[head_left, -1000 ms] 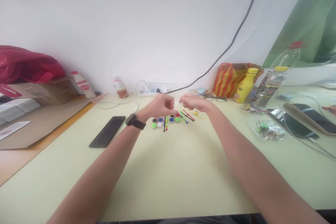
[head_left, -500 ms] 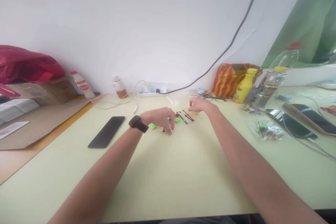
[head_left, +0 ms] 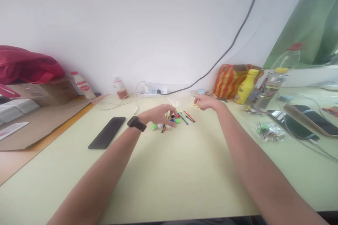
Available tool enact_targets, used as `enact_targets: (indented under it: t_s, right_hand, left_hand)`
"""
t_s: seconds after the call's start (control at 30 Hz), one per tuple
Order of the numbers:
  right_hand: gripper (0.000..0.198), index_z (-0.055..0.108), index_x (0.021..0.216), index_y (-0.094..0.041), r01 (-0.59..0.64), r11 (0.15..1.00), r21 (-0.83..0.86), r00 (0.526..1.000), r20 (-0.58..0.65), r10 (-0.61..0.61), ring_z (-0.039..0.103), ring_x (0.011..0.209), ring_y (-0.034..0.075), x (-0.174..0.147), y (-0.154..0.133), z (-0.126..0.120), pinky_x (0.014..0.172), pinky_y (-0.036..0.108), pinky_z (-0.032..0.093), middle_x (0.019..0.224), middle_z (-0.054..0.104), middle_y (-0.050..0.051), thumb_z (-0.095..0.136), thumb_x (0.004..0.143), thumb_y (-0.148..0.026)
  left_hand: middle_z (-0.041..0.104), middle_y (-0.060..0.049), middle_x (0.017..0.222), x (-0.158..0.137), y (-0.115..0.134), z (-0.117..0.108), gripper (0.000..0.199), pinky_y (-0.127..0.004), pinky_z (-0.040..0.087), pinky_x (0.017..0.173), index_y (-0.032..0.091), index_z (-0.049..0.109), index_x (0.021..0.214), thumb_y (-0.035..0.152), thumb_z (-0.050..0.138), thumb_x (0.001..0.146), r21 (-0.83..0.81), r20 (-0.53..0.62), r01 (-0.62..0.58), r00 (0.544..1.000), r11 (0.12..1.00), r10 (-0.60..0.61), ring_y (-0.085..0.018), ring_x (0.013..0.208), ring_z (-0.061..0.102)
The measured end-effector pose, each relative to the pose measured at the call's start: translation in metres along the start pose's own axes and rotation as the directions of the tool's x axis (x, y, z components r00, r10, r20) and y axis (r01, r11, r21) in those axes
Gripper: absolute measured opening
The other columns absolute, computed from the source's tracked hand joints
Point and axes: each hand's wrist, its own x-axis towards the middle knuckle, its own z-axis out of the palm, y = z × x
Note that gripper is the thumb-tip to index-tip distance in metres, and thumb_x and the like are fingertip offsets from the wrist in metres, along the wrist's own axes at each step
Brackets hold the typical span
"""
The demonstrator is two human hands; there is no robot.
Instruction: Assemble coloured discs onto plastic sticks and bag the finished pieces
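Note:
My left hand (head_left: 160, 113), with a dark watch on the wrist, arches over a cluster of small plastic pieces. Its thumb and fingers are apart, and I see no piece gripped in them. Partly under that hand lie a green round piece (head_left: 154, 127), a blue round piece (head_left: 172, 121) and some dark and yellow strips. Another green round piece (head_left: 177, 121) sits just right of the fingertips. My right hand (head_left: 205, 102) pinches a thin yellow plastic strip (head_left: 196, 105). Between the hands rest a blue strip (head_left: 184, 119) and a red strip (head_left: 189, 116).
A black phone (head_left: 107, 133) lies left of my left forearm. Behind are a power strip (head_left: 150, 94) and a drink bottle (head_left: 120, 88). To the right stand a striped bag (head_left: 223, 81), a yellow bottle (head_left: 245, 88) and a clear bag of parts (head_left: 268, 132).
My right hand has closed on the yellow strip that lay on the table and shifted slightly right. My left hand's fingers have spread, uncovering more of the pieces beneath.

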Motion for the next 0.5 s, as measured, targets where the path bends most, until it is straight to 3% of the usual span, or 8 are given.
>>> enact_targets:
  t_s: [0.27,0.4,0.5]
  right_hand:
    - [0.024,0.064,0.107,-0.019,0.007,0.998,0.068,0.996,-0.089,-0.001,0.062,0.084,0.023,-0.002,-0.008,0.001,0.066,0.029,0.048,0.097,0.070,0.011,0.060,0.091,-0.035]
    - [0.020,0.066,0.104,-0.019,0.074,0.986,0.147,0.995,-0.083,-0.062,0.060,0.082,0.018,-0.009,-0.016,0.001,0.067,0.026,0.048,0.104,0.069,0.009,0.061,0.094,-0.035]
    - [0.019,0.069,0.103,-0.019,0.146,0.963,0.227,0.988,-0.076,-0.132,0.061,0.079,0.015,-0.012,-0.024,-0.001,0.070,0.024,0.050,0.108,0.069,0.009,0.063,0.096,-0.035]
  left_hand:
    - [0.070,-0.003,0.106,-0.004,-0.003,-0.003,0.048,-0.029,0.048,0.079,0.029,0.077,0.108,0.051,0.087,0.066,0.066,0.051,0.082,0.995,0.994,-0.085,-0.024,0.097,0.065]
    - [0.070,-0.004,0.106,-0.001,-0.005,0.003,0.052,-0.031,0.049,0.080,0.028,0.077,0.108,0.056,0.087,0.066,0.074,-0.004,0.077,0.997,0.994,-0.076,-0.025,0.098,0.065]
    - [0.071,-0.006,0.108,-0.001,-0.003,0.000,0.056,-0.031,0.050,0.080,0.027,0.075,0.114,0.061,0.083,0.072,0.052,-0.113,0.055,0.992,0.997,-0.049,-0.024,0.097,0.066]
